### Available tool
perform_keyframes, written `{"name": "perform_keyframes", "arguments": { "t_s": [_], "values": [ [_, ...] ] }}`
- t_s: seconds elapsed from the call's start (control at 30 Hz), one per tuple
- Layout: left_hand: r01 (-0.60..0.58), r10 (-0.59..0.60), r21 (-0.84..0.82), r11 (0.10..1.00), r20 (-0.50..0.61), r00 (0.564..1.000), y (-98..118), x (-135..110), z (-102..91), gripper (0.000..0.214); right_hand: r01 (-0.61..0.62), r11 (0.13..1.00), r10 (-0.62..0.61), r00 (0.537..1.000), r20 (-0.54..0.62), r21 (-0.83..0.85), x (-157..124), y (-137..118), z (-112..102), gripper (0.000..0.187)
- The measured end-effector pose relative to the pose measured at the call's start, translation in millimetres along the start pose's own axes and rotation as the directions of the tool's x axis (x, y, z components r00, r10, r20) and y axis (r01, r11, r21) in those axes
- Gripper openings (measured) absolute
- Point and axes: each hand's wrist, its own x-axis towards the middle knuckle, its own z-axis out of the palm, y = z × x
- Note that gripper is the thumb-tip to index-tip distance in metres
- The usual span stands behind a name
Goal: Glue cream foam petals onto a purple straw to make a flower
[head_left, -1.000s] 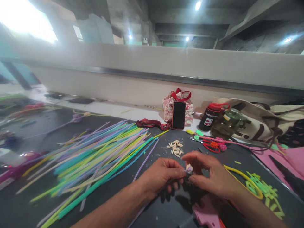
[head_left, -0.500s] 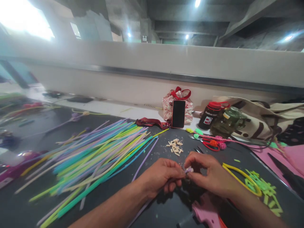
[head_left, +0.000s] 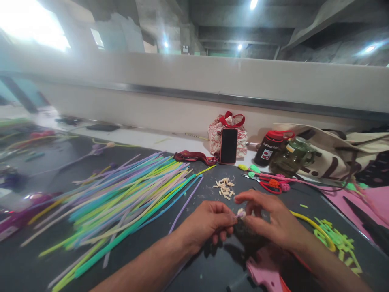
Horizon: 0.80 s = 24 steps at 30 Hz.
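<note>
My left hand (head_left: 209,222) and my right hand (head_left: 271,219) meet low in the middle of the head view, over a dark table (head_left: 36,263). Both pinch a small pale lilac rolled piece (head_left: 241,213) between their fingertips. A lilac strand (head_left: 184,205) runs from under my left hand toward the pile. A little heap of short cream bits (head_left: 225,188) lies just beyond the hands.
A big fan of long pastel strips (head_left: 121,198) covers the table's left. A phone (head_left: 228,146) leans on a patterned pouch (head_left: 215,136). Red-capped bottle (head_left: 269,148), green jar (head_left: 293,156), red scissors (head_left: 267,185), a yellow loop (head_left: 316,227), green offcuts (head_left: 337,239) and a pink tool (head_left: 264,271) lie right.
My right hand's fingers have spread a little and shifted slightly up and right around the lilac piece. My left hand has barely moved.
</note>
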Motion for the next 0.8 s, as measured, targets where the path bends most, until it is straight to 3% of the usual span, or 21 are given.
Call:
{"name": "perform_keyframes", "arguments": {
  "t_s": [0.1,0.2,0.43,0.6,0.8],
  "values": [
    [-0.020,0.020,0.017,1.000,-0.047,0.999,0.8,-0.3,0.3,0.018,-0.122,0.973,0.150,0.979,-0.135,0.196,2.9,14.2,-3.5,0.019],
    [-0.041,0.041,-0.004,0.999,-0.061,0.997,0.6,0.7,0.3,0.020,-0.209,0.929,0.269,0.949,-0.166,0.307,6.8,26.5,-2.9,0.018],
    [-0.084,0.071,-0.120,0.989,-0.111,0.991,0.2,5.4,-3.4,0.018,-0.248,0.930,0.316,0.916,-0.248,0.271,9.9,29.1,0.8,0.030],
    [-0.098,0.078,-0.145,0.985,-0.135,0.988,0.4,6.0,-4.1,0.017,-0.223,0.929,0.296,0.926,-0.233,0.295,12.1,26.0,2.0,0.011],
    [-0.089,0.072,-0.137,0.987,-0.126,0.989,-0.9,6.8,-4.4,0.017,-0.219,0.918,0.289,0.940,-0.182,0.330,11.3,24.8,2.8,0.009]
  ]
}}
